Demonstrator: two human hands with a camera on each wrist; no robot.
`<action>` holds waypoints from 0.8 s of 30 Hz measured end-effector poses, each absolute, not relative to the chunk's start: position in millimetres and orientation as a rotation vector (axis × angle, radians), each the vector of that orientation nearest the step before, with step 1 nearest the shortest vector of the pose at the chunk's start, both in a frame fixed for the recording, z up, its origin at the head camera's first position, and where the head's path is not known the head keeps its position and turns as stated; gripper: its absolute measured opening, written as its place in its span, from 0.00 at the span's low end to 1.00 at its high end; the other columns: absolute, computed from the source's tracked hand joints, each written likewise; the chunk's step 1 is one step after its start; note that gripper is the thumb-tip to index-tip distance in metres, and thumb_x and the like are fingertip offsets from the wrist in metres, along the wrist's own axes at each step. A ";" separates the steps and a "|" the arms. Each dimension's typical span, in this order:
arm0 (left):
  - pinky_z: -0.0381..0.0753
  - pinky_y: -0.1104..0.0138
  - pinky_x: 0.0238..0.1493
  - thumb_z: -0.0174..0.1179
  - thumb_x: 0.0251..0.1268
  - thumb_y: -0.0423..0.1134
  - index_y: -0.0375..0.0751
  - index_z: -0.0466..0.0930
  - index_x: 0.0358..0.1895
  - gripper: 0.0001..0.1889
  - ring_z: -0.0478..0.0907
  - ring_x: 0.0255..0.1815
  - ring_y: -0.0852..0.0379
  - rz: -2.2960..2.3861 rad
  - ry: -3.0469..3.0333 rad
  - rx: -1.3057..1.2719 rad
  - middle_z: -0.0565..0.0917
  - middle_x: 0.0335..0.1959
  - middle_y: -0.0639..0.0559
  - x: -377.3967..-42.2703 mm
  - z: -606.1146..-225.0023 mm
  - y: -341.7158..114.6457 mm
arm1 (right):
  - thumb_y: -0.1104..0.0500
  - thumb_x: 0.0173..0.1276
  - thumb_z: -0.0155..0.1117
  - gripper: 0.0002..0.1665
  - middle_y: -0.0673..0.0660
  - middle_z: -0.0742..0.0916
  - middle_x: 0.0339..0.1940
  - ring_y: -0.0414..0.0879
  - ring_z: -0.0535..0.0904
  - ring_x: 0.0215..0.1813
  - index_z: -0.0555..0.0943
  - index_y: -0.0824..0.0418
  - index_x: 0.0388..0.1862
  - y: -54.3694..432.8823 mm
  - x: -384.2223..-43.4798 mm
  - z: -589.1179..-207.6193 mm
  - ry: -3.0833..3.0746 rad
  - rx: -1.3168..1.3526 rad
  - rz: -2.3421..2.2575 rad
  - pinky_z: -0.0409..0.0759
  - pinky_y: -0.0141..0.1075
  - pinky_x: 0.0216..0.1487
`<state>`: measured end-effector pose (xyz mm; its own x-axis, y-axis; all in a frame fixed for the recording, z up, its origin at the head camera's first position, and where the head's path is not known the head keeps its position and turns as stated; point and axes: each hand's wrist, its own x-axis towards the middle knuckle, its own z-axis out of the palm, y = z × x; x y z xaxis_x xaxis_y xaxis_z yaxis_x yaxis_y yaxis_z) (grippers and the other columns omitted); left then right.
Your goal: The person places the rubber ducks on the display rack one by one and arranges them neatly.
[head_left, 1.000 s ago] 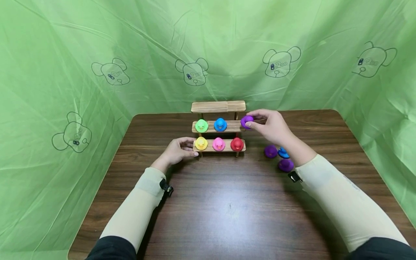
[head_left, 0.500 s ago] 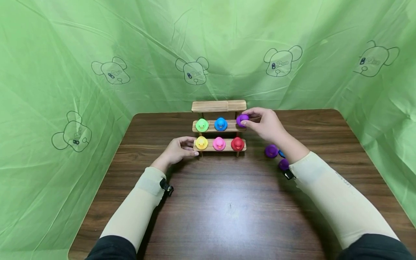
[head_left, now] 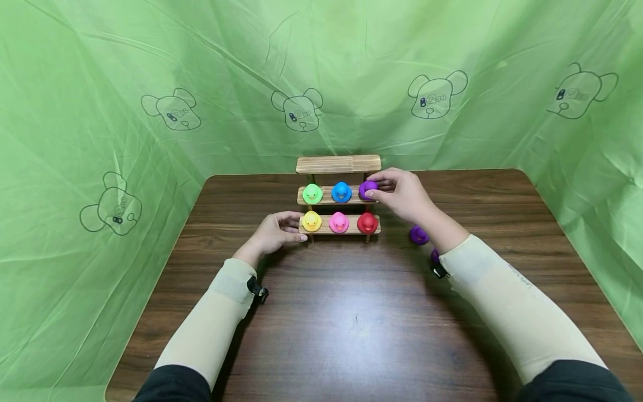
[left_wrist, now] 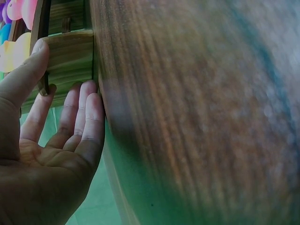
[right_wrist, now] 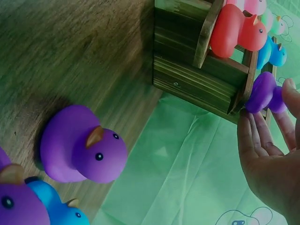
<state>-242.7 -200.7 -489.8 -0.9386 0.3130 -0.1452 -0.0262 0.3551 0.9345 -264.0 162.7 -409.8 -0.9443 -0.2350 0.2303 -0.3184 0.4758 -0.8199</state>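
A three-step wooden display rack (head_left: 335, 164) stands at the back of the table. My left hand (head_left: 272, 232) holds the left end of its bottom step; in the left wrist view the thumb (left_wrist: 29, 70) lies at the front edge and the fingers reach the side. My right hand (head_left: 406, 195) pinches a purple rubber duck (head_left: 368, 189) at the right end of the middle step. Beside it sit a blue duck (head_left: 341, 192) and a green duck (head_left: 312, 194). Yellow (head_left: 312, 221), pink (head_left: 339, 223) and red (head_left: 367, 223) ducks line the bottom step.
Right of the rack, a loose purple duck (head_left: 419, 234) lies on the wooden table (head_left: 321, 324). Another purple duck (right_wrist: 18, 201) and a blue duck (right_wrist: 56, 206) lie near it, largely hidden by my right forearm in the head view. Green cloth (head_left: 351, 67) surrounds the table.
My right hand has moved left with the purple duck, from beyond the rack's right edge onto the middle step's right end. The left hand has stayed at the rack.
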 end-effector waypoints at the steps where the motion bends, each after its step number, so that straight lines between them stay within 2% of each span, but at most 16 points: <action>1: 0.84 0.66 0.50 0.79 0.57 0.31 0.36 0.80 0.67 0.32 0.83 0.57 0.41 1.612 2.321 0.255 0.84 0.58 0.37 -242.5 -489.9 -200.6 | 0.57 0.65 0.81 0.19 0.54 0.89 0.50 0.50 0.88 0.48 0.89 0.57 0.53 162.1 -264.0 -410.1 -2.626 0.492 1.479 0.87 0.33 0.45; 11: 0.85 0.65 0.50 0.80 0.56 0.30 0.38 0.82 0.65 0.31 0.85 0.54 0.45 1.611 2.330 0.261 0.85 0.56 0.40 -243.6 -491.8 -200.0 | 0.56 0.63 0.82 0.21 0.55 0.88 0.50 0.53 0.88 0.50 0.89 0.57 0.54 159.4 -262.0 -411.1 -2.651 0.471 1.454 0.87 0.42 0.51; 24: 0.86 0.65 0.49 0.80 0.55 0.30 0.39 0.82 0.64 0.31 0.85 0.52 0.47 1.618 2.324 0.237 0.86 0.55 0.41 -244.1 -491.3 -199.9 | 0.57 0.61 0.84 0.23 0.58 0.88 0.51 0.55 0.88 0.50 0.88 0.59 0.55 159.4 -260.8 -408.4 -2.693 0.489 1.426 0.86 0.46 0.55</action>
<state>-244.1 -199.9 -491.3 -0.9418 0.3016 -0.1482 -0.0344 0.3524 0.9352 -260.8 159.4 -408.4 -0.9483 -0.2506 0.1947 -0.3018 0.5231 -0.7970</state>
